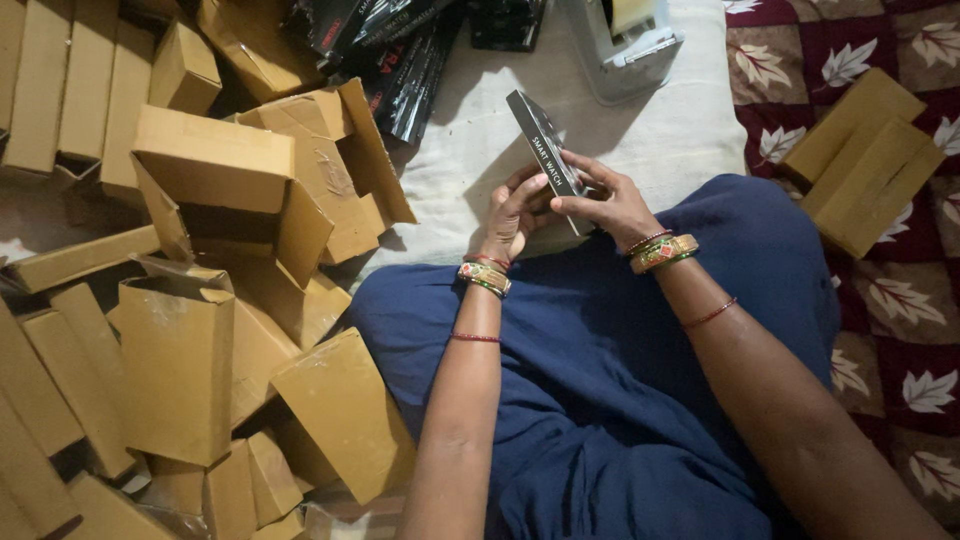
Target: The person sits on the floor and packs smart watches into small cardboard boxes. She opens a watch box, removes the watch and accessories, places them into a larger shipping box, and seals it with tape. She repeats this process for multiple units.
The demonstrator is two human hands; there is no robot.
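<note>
Blue cloth (620,400) covers the person's lap at the bottom of the view, and both bare arms reach forward over it. Each wrist wears bangles, some thin and red, some wide with gold and green. Just past the lap, both hands meet around a long, thin dark box (548,155) with a grey side. The left hand (512,215) is curled against the near end of the box, with its fingers (528,192) bent and pressing on the left edge. The right hand (610,205) comes in from the other side, and its fingers (575,205) are folded around the same near end, so both hands grip the box tight. The box tilts up and away from the hands, and its far end points toward the top of the view. Under the hands lies a white cloth (680,130). On the left sits a big heap of brown cardboard boxes (200,330), some lying flat and some with flaps hanging open. To the right, a dark red rug (900,350) with white leaf shapes shows, and two flat brown boxes (865,155) lie side by side on it, touching. Farther off, at the top, a pile of shiny black packets (400,50) rests near the brown heap. Beside them, on the white cloth, stands a pale grey machine (625,45), cut off by the top edge.
</note>
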